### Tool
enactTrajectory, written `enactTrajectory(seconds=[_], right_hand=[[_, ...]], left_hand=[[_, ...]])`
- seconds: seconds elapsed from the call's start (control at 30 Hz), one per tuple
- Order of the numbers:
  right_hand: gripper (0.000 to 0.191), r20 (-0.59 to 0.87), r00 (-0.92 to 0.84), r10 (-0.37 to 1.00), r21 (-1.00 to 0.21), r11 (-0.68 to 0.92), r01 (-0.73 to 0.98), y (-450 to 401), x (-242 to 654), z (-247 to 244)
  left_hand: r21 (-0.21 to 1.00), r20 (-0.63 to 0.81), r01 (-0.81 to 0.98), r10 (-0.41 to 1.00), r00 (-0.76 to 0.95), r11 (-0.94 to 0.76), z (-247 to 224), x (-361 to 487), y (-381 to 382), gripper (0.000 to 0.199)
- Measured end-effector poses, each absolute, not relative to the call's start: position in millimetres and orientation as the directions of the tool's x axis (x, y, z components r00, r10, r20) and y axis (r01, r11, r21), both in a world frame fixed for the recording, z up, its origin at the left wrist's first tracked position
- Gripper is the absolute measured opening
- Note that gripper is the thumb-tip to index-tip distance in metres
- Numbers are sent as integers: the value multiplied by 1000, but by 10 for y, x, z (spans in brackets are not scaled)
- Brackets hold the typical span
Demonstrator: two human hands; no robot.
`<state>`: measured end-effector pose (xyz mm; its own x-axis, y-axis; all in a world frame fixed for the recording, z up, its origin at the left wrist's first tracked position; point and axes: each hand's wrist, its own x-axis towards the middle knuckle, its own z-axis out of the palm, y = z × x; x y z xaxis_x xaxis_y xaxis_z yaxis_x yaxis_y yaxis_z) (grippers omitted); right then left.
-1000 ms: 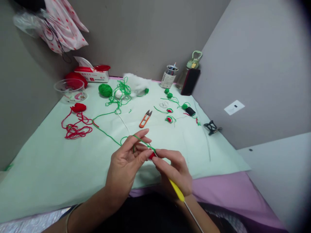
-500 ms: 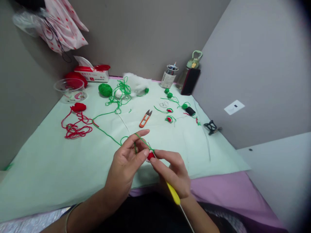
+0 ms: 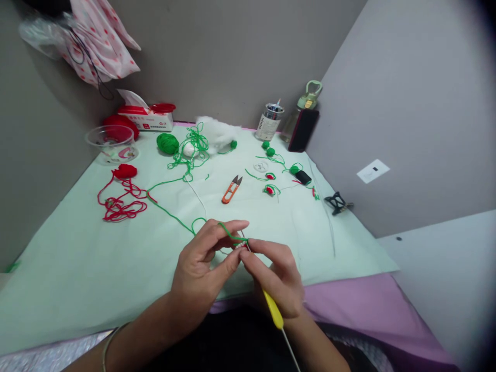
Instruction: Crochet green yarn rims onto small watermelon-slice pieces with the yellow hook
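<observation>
My left hand (image 3: 209,258) pinches a small red and white crochet piece (image 3: 242,245) between thumb and fingers. Green yarn (image 3: 229,233) runs over its raised index finger to the piece. My right hand (image 3: 277,274) is closed on a crochet hook (image 3: 274,310) with a yellow grip, its metal tip at the piece. The right fingertips also touch the work, hiding part of it. From the left hand the green strand trails back across the cloth to a loose green tangle (image 3: 197,139).
Orange thread snips (image 3: 231,190) lie ahead of my hands. Small red-green crochet pieces (image 3: 270,190) and a black clip (image 3: 338,203) are to the right. Red yarn (image 3: 124,209), a clear tub (image 3: 116,150) and a green ball (image 3: 168,143) sit left. A phone (image 3: 304,130) leans against a bottle (image 3: 310,95).
My left index finger has lowered and stretched rightward with the green yarn. The crochet piece has tilted, showing less red, and the hook handle has swung slightly left.
</observation>
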<state>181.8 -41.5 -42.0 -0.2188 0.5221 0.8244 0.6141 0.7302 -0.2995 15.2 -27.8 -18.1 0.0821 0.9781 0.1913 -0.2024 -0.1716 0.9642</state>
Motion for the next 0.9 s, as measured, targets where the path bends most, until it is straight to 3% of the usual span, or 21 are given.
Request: enactTrajectory(seconds=[0.1, 0.2, 0.27, 0.33, 0.43, 0.6, 0.77, 0.83, 0.9], right_hand=[[49, 838, -258, 480, -208, 720, 662, -420, 1826, -420], [54, 878, -249, 409, -152, 732, 665, -399, 1827, -459], [53, 886, -218, 409, -206, 768, 607, -376, 1836, -479], [46, 865, -176, 469, -338, 805, 488, -351, 1853, -469], [36, 800, -98, 592, -547, 786, 289, -327, 1881, -398], [25, 634, -8, 773, -770, 633, 85, -317, 1905, -285], [20, 441, 55, 896, -866, 441, -233, -243, 1880, -283], [20, 459, 43, 887, -864, 457, -211, -224, 1854, -291], [18, 523, 38, 852, -850, 524, -59, -228, 1820, -292]], left_hand=[[954, 66, -300, 989, 130, -24, -130, 160, -258, 31], [835, -154, -465, 936, 317, 295, -74, 157, -202, 37], [712, -246, -520, 861, 445, 472, -57, 146, -166, 43], [641, -287, -533, 816, 502, 553, -56, 127, -138, 47], [666, -298, -515, 825, 480, 540, -60, 90, -106, 51], [842, -200, -403, 901, 384, 358, -41, 21, -78, 49], [920, -155, -303, 941, 302, 249, -26, 7, -94, 47], [912, -155, -315, 931, 331, 263, -45, 27, -96, 48], [895, -156, -338, 914, 374, 291, -75, 55, -92, 46]])
